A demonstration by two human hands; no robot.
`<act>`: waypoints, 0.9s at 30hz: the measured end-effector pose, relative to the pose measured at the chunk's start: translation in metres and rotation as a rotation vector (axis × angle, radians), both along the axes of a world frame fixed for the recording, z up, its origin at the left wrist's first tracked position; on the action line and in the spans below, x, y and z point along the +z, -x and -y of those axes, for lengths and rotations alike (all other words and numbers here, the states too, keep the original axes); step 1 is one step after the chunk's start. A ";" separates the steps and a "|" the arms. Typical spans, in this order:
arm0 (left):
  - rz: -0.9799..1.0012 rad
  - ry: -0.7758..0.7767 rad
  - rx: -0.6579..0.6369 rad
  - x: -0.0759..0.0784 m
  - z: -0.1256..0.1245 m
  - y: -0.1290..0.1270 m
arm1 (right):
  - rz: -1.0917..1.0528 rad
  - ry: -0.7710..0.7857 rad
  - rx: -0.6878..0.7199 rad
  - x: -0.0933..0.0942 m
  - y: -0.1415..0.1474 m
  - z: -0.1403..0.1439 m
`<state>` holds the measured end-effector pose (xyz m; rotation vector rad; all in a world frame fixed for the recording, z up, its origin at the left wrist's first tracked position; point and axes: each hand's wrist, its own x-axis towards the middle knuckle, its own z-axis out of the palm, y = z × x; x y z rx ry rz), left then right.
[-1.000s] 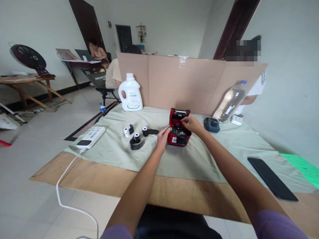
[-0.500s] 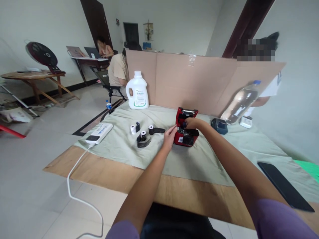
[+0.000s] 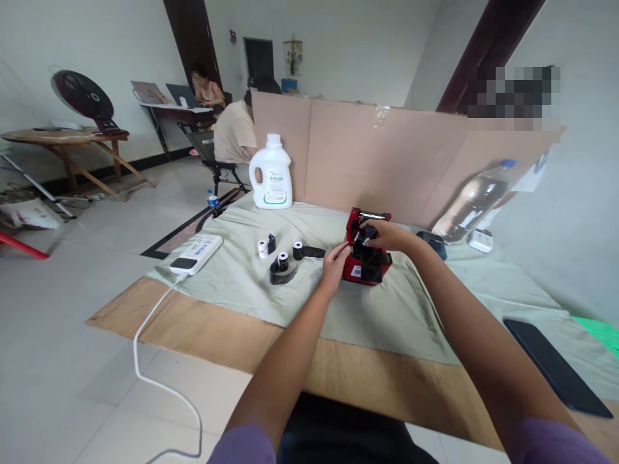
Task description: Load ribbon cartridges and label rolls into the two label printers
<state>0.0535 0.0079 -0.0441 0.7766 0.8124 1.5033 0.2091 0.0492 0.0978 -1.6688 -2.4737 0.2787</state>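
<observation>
A small red printer [image 3: 356, 271] stands on the cloth with its lid raised, its inside dark. My left hand [image 3: 334, 265] is at its left side, fingers together and gripping the edge of the body. Over the open compartment, my right hand [image 3: 387, 235] has its fingers closed round a black roll [image 3: 366, 234] that shows a bit of white. A dark strip hangs across the printer's front. Left of my left hand lie three more rolls: a black roll with its strip unwound [image 3: 298, 251], a second one with a looped strip [image 3: 283, 261], and a white-ended roll [image 3: 262, 249].
A white detergent jug [image 3: 273, 177] and a cardboard screen [image 3: 358, 154] stand behind. On the right are a large clear bottle [image 3: 471, 203], a dark box-shaped object [image 3: 432, 243] and a black phone-like slab [image 3: 556, 367]. A white power bank [image 3: 198, 253] with a cable lies left. People sit beyond.
My right hand has lifted slightly out of the printer, and the black roll in its fingers now shows. My left hand stays at the printer's side. The view has shifted a little.
</observation>
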 end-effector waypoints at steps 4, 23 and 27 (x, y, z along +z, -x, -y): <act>0.025 -0.026 -0.018 -0.002 0.000 -0.001 | -0.092 -0.176 0.092 0.007 0.027 0.006; 0.089 -0.052 0.044 0.009 0.004 -0.001 | -1.125 0.098 -0.104 0.019 0.097 0.006; -0.057 -0.180 0.100 0.012 0.007 0.002 | -1.206 0.010 -0.007 0.015 0.098 0.010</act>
